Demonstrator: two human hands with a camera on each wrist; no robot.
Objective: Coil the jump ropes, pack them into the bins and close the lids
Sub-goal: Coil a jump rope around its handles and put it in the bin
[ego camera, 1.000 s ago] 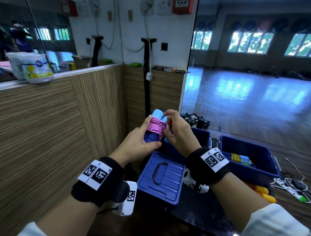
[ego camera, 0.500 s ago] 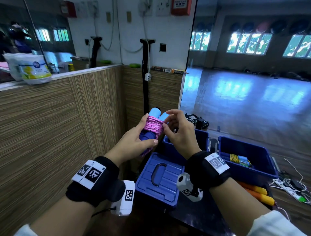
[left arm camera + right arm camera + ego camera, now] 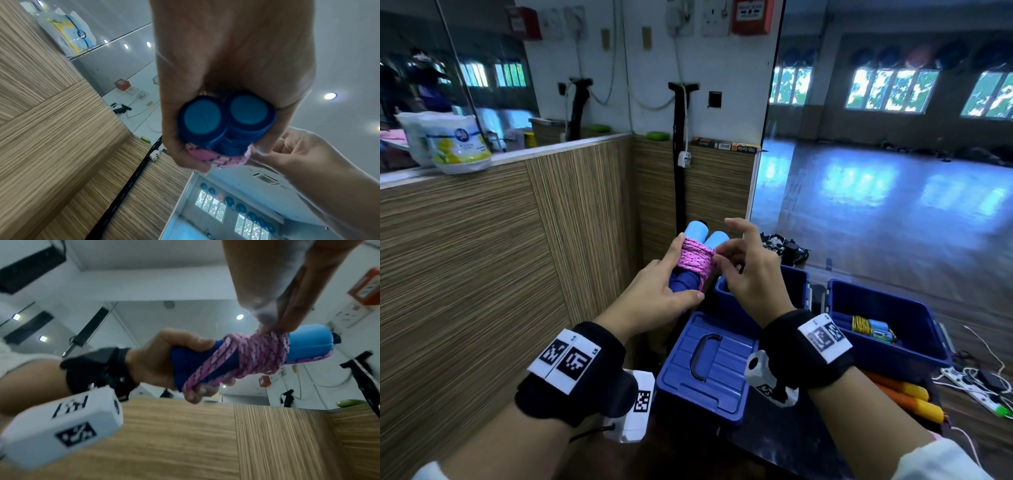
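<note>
Head view: left hand [image 3: 654, 294] grips two blue handles [image 3: 690, 274], fingers curled round, held above open blue bin [image 3: 796, 281]. Pink rope [image 3: 695, 258] wound round handles. Right hand [image 3: 751, 274] pinches rope at coil edge, other fingers spread. Blue lid [image 3: 705, 373] below hands. Second blue bin [image 3: 887, 329] at right holds yellow-roped bundle [image 3: 868, 329].

Left wrist view: left hand [image 3: 226, 65] wrapped round handles [image 3: 225, 120], blue end caps facing camera; rope [image 3: 213, 157] beyond.

Right wrist view: right fingertips [image 3: 287, 321] pinch rope [image 3: 252, 353]; left hand [image 3: 158, 363] clasps dark blue handle ends.
</note>
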